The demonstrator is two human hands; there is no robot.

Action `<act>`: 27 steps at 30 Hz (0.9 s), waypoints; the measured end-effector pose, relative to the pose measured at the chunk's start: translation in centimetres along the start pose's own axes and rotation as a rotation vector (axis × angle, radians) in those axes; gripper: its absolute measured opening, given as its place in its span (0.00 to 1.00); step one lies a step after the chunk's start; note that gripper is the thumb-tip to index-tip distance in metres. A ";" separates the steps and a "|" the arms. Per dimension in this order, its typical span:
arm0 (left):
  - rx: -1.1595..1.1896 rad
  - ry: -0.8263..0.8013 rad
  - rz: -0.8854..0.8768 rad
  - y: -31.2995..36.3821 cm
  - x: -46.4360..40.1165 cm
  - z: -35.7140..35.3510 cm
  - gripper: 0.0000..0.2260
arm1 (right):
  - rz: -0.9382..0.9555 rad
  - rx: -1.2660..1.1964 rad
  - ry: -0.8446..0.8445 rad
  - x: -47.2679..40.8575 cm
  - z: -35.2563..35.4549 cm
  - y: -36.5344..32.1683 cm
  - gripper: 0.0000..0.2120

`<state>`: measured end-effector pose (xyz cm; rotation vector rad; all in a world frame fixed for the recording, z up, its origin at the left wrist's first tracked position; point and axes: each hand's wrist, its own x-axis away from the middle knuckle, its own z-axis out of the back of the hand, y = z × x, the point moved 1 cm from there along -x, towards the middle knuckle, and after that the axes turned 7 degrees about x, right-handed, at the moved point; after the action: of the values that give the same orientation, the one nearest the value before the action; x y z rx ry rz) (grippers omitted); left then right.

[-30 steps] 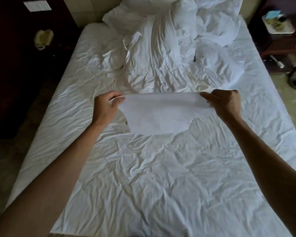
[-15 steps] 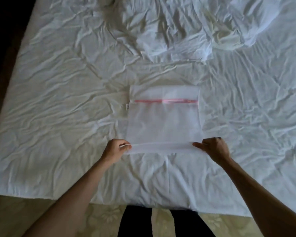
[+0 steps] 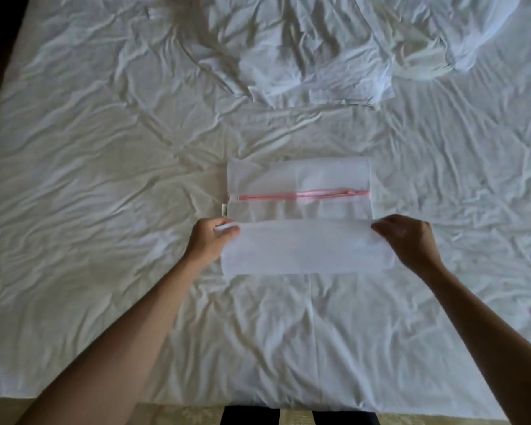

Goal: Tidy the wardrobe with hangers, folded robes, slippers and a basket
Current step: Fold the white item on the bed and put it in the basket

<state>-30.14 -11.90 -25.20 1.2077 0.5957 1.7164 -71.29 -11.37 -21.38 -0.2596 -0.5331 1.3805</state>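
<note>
Bed (image 3: 105, 271): a wide mattress under a creased white sheet is seen from above, with the near edge at the bottom of the view and patterned floor just below it.
Bedding heap (image 3: 304, 56): rumpled white covers and a pillow are bunched at the far side, well apart from the work.
Mesh laundry bag (image 3: 298, 179): a white net bag is laid flat near the middle of the bed; its near portion is turned up and over toward the far edge.
Left hand (image 3: 209, 243): the grip is closed on the near-left corner of the bag, thumb and fingers pinching the doubled mesh.
Right hand (image 3: 411, 240): the near-right corner is pinched in the same manner, the fingers curled over the edge.
Pink zipper (image 3: 301, 195): a closed line is shown across the bag, just beyond the lifted fold.
Label (image 3: 223, 209): a small white tag is visible at the bag's left seam.
Step in hand: the bag is judged to be mid-fold, the first lengthwise fold not yet laid down.
Next move: the held edge would need to be carried level toward the far edge, both corners matched, then pressed flat so that the slack mesh is not skewed.
</note>
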 end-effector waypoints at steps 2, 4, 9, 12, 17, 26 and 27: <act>-0.022 0.084 -0.021 1.9 -3.3 0.0 0.02 | -0.004 -0.028 0.015 -3.1 0.6 -1.9 0.06; -0.071 0.138 -0.019 3.1 -6.3 -0.1 0.07 | -0.066 -0.023 -0.003 -6.5 0.3 -2.7 0.09; -0.108 0.183 0.011 3.5 -12.7 -1.0 0.11 | -0.180 -0.052 -0.058 -13.9 -2.6 -2.0 0.12; -0.150 0.221 0.010 3.2 -15.4 -1.8 0.13 | -0.190 -0.032 -0.027 -16.4 -4.5 -1.2 0.11; -0.039 0.356 0.161 1.4 -17.9 -1.8 0.25 | -0.426 -0.017 0.082 -17.4 -7.2 1.1 0.30; 0.260 0.227 0.074 2.8 -19.5 -0.8 0.11 | -0.383 -0.446 0.183 -18.5 -7.4 -0.7 0.07; 0.242 0.230 0.056 2.6 -19.6 -0.7 0.09 | -0.383 -0.412 0.193 -18.5 -7.6 -0.5 0.08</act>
<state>-30.09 -30.30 -32.44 1.2087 0.9379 1.8869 -68.83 -28.50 -31.46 -0.5862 -0.6642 0.8558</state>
